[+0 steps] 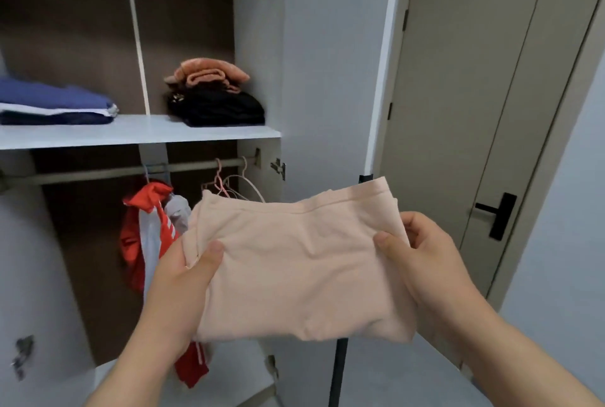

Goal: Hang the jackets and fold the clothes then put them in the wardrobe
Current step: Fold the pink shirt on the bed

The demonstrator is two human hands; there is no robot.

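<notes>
A folded pale peach garment [294, 262] is held flat in front of the open wardrobe. My left hand [183, 275] grips its left edge, thumb on top. My right hand [422, 259] grips its right edge the same way. Up on the white wardrobe shelf [137, 135] lie a stack of folded blue clothes [55, 105] at the left and a pile of black clothes [219, 108] with a folded orange garment [209, 74] on top at the right. Below the shelf, a red and white jacket [147, 233] hangs from the rail [108, 172].
Several bare hangers [235, 185] dangle at the rail's right end. The open wardrobe door [327, 79] stands to the right of the shelf. Beyond it is a closed beige room door [465, 95] with a black handle [497, 215].
</notes>
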